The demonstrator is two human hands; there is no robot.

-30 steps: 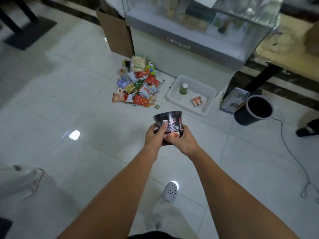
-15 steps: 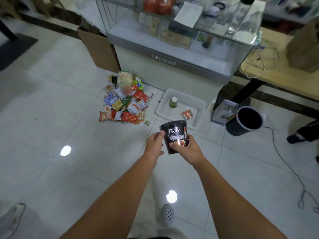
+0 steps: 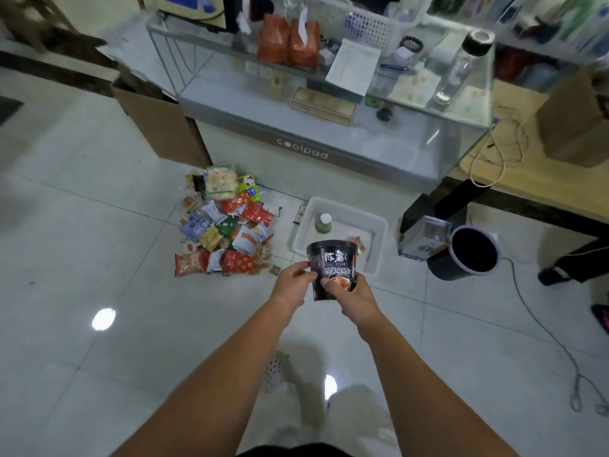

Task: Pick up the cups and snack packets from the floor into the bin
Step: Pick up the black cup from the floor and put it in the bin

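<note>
The black paper noodle cup with white lettering and a red food picture (image 3: pixel 333 268) is held upright in the air, above the white floor tiles and just in front of the white plastic bin. It looks light and stiff in the wall, though a paper cup of this kind would probably dent under a hard squeeze, and its printed surface is likely a little slick. The sides of the lower half, where it narrows, seem the safest place to hold it, and that is where it is held.

The right hand (image 3: pixel 354 296) wraps the cup's lower front, its fingers closed around the wall. The left hand (image 3: pixel 291 285) touches the cup's left side with thumb and fingertips, steadying rather than carrying.

The white rectangular plastic bin (image 3: pixel 379 225) sits on the floor just beyond the cup. Inside it stand a small green bottle with a white cap (image 3: pixel 323 223) and a small orange packet (image 3: pixel 358 243), half hidden behind the cup's rim.

To the left of the bin lies the heap of coloured snack packets (image 3: pixel 227 225), soft, crinkly and light. To its right stands a round black bucket (image 3: pixel 468 253), below the glass-topped counter (image 3: pixel 329 136).
</note>
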